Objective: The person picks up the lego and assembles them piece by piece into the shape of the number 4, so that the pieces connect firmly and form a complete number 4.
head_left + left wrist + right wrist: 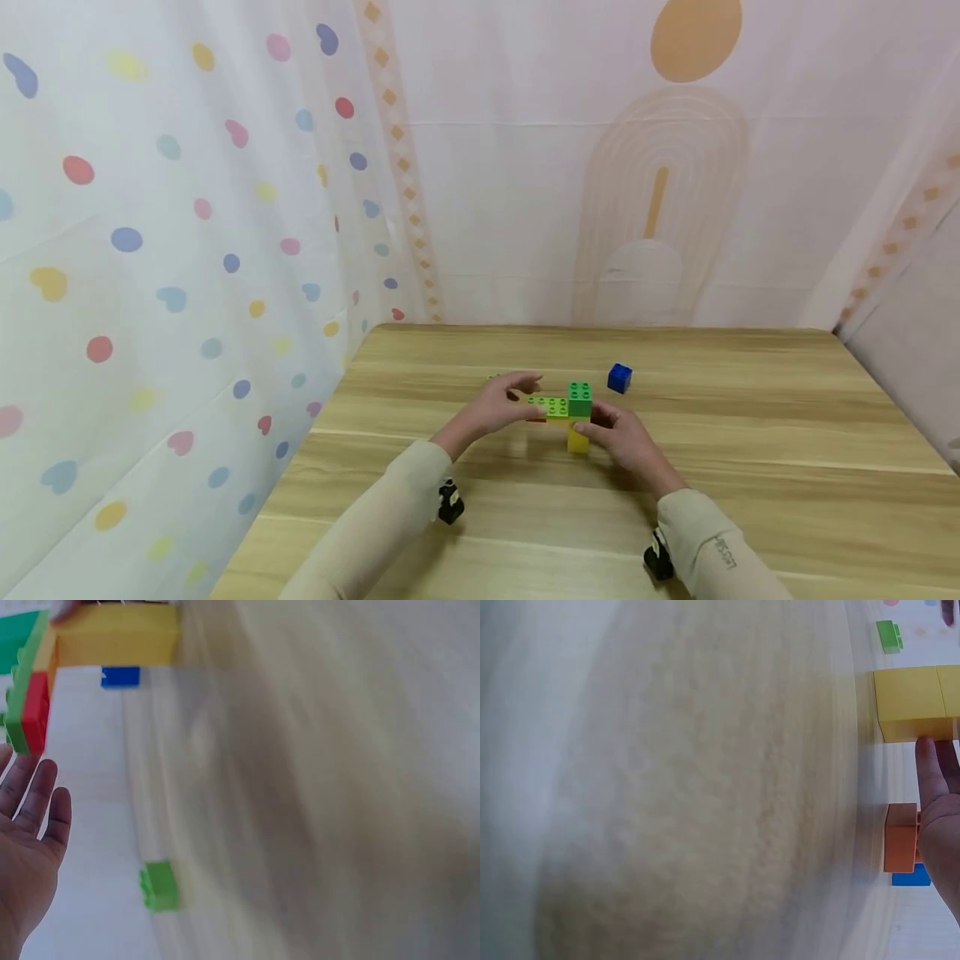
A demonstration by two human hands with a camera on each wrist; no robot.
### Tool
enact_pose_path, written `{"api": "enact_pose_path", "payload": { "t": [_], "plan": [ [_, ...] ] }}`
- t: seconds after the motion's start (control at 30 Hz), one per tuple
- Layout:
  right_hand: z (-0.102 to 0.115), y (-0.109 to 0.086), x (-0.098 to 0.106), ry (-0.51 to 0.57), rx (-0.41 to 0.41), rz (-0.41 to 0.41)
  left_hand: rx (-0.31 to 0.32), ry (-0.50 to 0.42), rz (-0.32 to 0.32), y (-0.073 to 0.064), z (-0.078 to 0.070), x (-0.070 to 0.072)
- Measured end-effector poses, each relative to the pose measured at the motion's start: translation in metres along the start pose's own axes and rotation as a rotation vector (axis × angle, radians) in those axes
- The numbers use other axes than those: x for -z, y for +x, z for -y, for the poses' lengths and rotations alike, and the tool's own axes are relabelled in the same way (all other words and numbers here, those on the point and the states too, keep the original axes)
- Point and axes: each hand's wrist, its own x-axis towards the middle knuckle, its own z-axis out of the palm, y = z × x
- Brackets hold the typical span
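Observation:
A toy-brick structure stands near the middle of the table. Its upright column has yellow bricks below and a green brick on top. From the column's left side a light green brick juts out, with a red brick under its outer end. My right hand holds the column, thumb in front and fingers around the far side. At the jutting end is my left hand, its thumb over the light green brick and its other fingers extended apart from it.
A blue brick lies behind the structure to the right. One loose light green brick sits beyond my left hand, mostly hidden in the head view. An orange brick shows beside my right hand. Patterned curtains hang behind the wooden table.

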Motion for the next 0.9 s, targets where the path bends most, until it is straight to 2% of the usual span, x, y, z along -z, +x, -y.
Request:
{"api": "enact_pose_path", "payload": {
  "t": [0.1, 0.23, 0.43, 0.73, 0.9],
  "plan": [
    [0.002, -0.001, 0.002, -0.019, 0.0, -0.003, 0.033, 0.009, -0.011, -0.009, 0.009, 0.003],
    [0.003, -0.001, 0.006, -0.041, -0.011, -0.008, 0.021, 0.011, -0.017, -0.014, 0.014, -0.001],
    [-0.001, -0.002, 0.014, -0.072, -0.04, -0.008, -0.022, -0.015, -0.019, -0.009, 0.011, -0.013],
    [0.001, -0.003, 0.021, -0.074, -0.044, -0.007, -0.002, -0.059, -0.022, -0.002, 0.007, -0.018],
    [0.005, -0.004, 0.027, -0.099, -0.012, 0.046, 0.006, -0.084, -0.008, -0.002, 0.005, -0.017]
  ]
}}
